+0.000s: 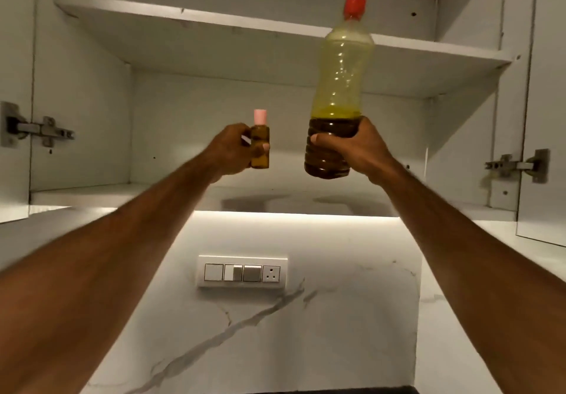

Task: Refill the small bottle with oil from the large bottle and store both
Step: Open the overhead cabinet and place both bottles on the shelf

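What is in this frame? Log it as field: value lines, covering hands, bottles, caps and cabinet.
left hand: grips small bottle, upright
right hand: grips large bottle low on its body, upright
small cap: pink, on
large cap: red, on
oil level: large bottle under half full
cabinet: doors open
position: both bottles held in the air in front of the lower shelf

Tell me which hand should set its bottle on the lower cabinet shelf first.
Probably the left. The left hand grips the small bottle lower, nearer the lower shelf. The right hand holds the taller large bottle, whose red cap overlaps the upper shelf.
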